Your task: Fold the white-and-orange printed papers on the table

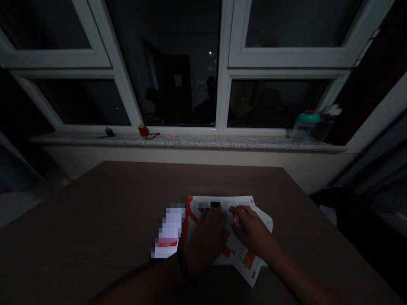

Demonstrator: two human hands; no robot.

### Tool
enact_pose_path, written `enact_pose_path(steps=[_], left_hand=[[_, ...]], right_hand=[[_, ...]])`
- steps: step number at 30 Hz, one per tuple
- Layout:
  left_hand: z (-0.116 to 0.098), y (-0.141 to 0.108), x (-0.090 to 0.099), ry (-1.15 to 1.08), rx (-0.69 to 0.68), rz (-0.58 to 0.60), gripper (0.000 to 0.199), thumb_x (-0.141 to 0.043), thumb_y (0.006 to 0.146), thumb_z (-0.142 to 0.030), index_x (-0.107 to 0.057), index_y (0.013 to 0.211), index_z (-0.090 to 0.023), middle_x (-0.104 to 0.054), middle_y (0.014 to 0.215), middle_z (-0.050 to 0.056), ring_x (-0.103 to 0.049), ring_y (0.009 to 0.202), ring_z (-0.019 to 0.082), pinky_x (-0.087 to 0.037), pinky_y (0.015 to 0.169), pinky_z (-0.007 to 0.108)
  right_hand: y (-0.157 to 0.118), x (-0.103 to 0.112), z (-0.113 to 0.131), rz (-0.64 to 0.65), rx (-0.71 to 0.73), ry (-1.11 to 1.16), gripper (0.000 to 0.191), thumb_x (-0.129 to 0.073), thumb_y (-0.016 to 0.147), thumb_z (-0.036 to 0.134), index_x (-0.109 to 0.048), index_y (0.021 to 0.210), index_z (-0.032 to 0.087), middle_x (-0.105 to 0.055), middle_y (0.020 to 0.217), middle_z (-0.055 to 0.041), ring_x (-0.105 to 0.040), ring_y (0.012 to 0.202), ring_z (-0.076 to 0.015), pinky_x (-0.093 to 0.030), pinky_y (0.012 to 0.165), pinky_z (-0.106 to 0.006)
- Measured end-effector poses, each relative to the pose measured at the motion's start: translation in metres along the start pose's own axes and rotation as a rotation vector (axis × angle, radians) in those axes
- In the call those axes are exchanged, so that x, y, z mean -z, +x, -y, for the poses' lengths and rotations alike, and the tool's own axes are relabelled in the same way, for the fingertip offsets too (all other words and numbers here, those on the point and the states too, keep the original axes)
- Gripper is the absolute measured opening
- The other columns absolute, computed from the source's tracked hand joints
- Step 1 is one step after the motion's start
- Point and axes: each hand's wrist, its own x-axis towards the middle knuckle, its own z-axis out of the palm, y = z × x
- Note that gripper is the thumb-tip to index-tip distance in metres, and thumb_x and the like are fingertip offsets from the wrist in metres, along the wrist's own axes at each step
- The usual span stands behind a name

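Closest to us, two bare arms reach over a brown table. A dark band goes around the left wrist. The left hand lies palm down on some printed papers, with its fingers stretched out and a little bit spread. The right hand is on the papers too, just beside the left one. Its fingers are bent, and I cannot tell if they pinch anything. A tiny pink spot shows by its fingers, too small to name. The papers are white with orange parts and lie on the table under both hands. One corner points back toward the person, and a curvy edge sticks out past the right hand. Just to the left of the papers is a flat, bright thing, white with some red, blurred into little squares. Past the table is a speckled stone window ledge. On its left part stand a small dark bottle and a little red jar. On its right part stand a see-through jug with a blue-green lid and a clear bottle. Farthest away is a big window with white frames and dark glass.
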Motion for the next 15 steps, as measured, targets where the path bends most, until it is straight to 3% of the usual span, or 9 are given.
enact_pose_path(steps=[8,15], left_hand=[[-0.003,-0.001,0.004,0.055,0.063,-0.039,0.04,-0.045,0.1,-0.035,-0.051,0.135,-0.015,-0.049,0.143,0.013,-0.043,0.131,0.034,-0.036,0.107,0.051],[-0.001,0.0,0.003,0.017,-0.002,-0.032,0.042,-0.041,0.102,-0.033,-0.045,0.141,-0.016,-0.044,0.148,0.011,-0.039,0.135,0.031,-0.031,0.111,0.049]], right_hand=[[0.002,-0.006,0.003,0.033,0.045,0.039,0.05,-0.056,0.086,0.017,-0.051,0.135,0.02,-0.055,0.13,-0.0134,-0.051,0.125,-0.0264,-0.042,0.106,-0.041],[0.004,-0.004,0.008,0.026,0.021,0.02,0.047,-0.055,0.086,0.017,-0.054,0.133,0.019,-0.056,0.127,-0.0126,-0.052,0.121,-0.0255,-0.042,0.105,-0.04]])
